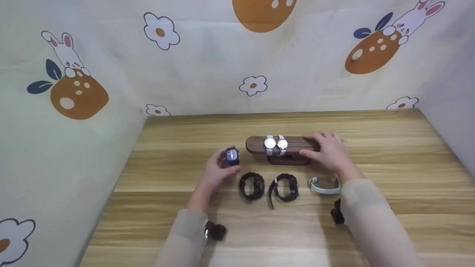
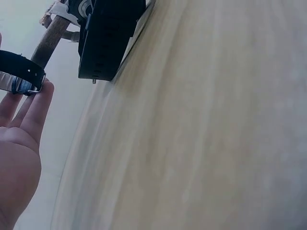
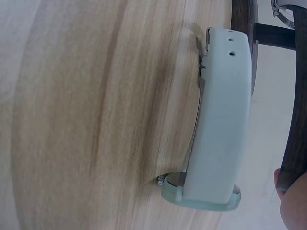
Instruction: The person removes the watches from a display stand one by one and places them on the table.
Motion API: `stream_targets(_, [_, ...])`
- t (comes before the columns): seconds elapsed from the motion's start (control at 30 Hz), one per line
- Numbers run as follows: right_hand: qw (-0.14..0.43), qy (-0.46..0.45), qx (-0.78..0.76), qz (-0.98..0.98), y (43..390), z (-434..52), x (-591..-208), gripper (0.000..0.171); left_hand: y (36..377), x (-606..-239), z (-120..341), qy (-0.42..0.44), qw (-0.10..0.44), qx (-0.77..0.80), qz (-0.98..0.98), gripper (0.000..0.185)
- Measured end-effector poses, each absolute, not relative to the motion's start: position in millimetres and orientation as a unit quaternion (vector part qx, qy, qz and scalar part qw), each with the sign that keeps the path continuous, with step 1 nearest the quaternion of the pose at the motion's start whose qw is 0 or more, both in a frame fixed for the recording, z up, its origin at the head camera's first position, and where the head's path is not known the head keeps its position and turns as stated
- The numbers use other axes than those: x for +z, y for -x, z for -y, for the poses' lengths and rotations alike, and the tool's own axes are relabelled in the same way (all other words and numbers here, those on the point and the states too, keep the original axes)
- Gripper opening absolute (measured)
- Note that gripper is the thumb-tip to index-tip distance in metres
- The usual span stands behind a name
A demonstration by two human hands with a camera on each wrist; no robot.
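Observation:
My left hand (image 1: 222, 165) holds up a dark blue square-faced watch (image 1: 232, 156) just left of a dark wooden watch stand (image 1: 256, 144). In the left wrist view the fingertips (image 2: 41, 96) touch its black strap and buckle (image 2: 21, 76). Two white-faced watches (image 1: 275, 144) hang side by side on the stand's bar. My right hand (image 1: 322, 149) grips the stand's right end, fingers over the top and thumb in front. A fingertip (image 3: 291, 203) meets the dark bar (image 3: 293, 120) in the right wrist view.
Two black watches (image 1: 252, 185) (image 1: 285, 187) and a pale green watch (image 1: 323, 184) lie in a row in front of the stand. The pale watch (image 3: 218, 120) and one black watch (image 2: 108, 38) fill the wrist views. Printed cloth walls enclose the wooden table (image 1: 389, 155) on three sides.

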State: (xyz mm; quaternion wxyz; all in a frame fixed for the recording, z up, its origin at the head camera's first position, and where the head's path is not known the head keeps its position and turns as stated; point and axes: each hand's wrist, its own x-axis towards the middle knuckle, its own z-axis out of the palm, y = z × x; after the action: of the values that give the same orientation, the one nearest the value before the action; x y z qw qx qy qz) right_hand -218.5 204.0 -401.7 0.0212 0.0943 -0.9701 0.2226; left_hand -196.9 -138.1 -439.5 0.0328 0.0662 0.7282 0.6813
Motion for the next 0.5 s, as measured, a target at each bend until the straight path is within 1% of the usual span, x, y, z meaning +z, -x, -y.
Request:
stream_targets(0.1, [0.021, -0.092, 0.226, 0.970, 218.0, -203.8, -401.6, 0.069, 194.9, -438.5, 139.6, -0.070, 0.030, 0.680, -0.729, 0.066])
stream_targets(0.33, [0.017, -0.088, 0.219, 0.972, 217.8, -203.7, -401.3, 0.070, 191.2, -436.4, 141.7, -0.099, 0.056, 0.718, -0.687, 0.066])
stream_targets(0.5, [0.020, -0.090, 0.218, 0.971, 217.8, -203.4, -401.6, 0.068, 188.5, -434.4, 142.1, -0.090, 0.060, 0.724, -0.681, 0.069])
